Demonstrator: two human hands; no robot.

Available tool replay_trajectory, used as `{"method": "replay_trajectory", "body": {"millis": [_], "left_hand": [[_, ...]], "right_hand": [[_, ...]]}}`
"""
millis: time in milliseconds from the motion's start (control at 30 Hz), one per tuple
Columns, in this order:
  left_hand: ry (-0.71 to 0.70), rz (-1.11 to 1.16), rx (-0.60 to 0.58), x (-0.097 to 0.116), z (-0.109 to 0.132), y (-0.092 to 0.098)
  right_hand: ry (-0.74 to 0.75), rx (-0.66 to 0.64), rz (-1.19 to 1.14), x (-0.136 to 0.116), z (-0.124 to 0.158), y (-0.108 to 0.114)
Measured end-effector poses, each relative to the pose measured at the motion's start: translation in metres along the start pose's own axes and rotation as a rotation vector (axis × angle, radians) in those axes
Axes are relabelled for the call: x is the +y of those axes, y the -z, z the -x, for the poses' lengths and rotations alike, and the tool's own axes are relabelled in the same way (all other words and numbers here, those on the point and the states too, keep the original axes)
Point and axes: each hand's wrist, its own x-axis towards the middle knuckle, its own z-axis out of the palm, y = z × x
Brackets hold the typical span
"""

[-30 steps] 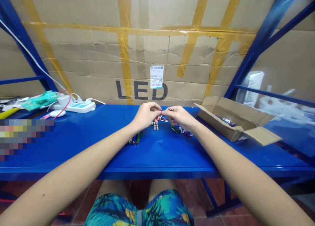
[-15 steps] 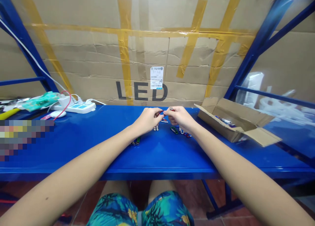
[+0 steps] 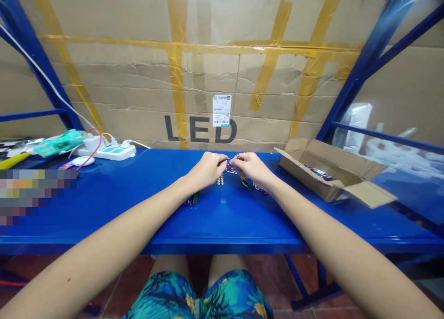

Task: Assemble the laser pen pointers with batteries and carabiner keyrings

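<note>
Both hands meet above the blue table (image 3: 114, 203), thumbs and fingertips nearly touching. My left hand (image 3: 208, 170) is closed in a pinch on a thin red piece (image 3: 228, 160), too small and covered to name. In the closed fingers of my right hand (image 3: 252, 167) is a small red tube (image 3: 239, 157) with a metal end, mostly hidden. Beneath the hands stand small silver metal pieces (image 3: 220, 180) in rows. A carabiner (image 3: 231, 170) lies behind them, and more coloured carabiners (image 3: 246, 184) lie by my right wrist. Dark and green tubes (image 3: 195, 199) lie beside my left forearm.
An open cardboard box (image 3: 319, 184) with metallic items inside stands at the right. At the left are a white power strip (image 3: 118, 152) with plugs and cables, and a green plastic package (image 3: 58, 142). A large taped carton (image 3: 138, 92) stands behind the table.
The fingertips have shifted slightly and my right hand has turned a little, so more of the red tube shows. Both hands stay at nearly the same place.
</note>
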Motion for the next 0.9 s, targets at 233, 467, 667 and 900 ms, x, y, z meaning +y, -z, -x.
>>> {"method": "replay_trajectory", "body": {"millis": [233,467,667,900], "left_hand": [[0.223,0.267,0.006,0.0082,0.0001,-0.003],[0.223,0.188,-0.007,0.0092,0.0008,-0.0024],[0.212,0.213,0.085,0.0053,-0.0013,0.0009],[0.173,0.148,0.191,0.003,-0.0021,0.0003]], "right_hand": [[0.097,0.007,0.091,-0.0009,-0.0007,-0.0004],[0.271,0.07,0.254,0.0029,-0.0053,0.0015],[0.169,-0.011,0.176,-0.0021,-0.0014,0.003],[-0.036,-0.244,0.01,-0.0041,0.001,0.0032]]}}
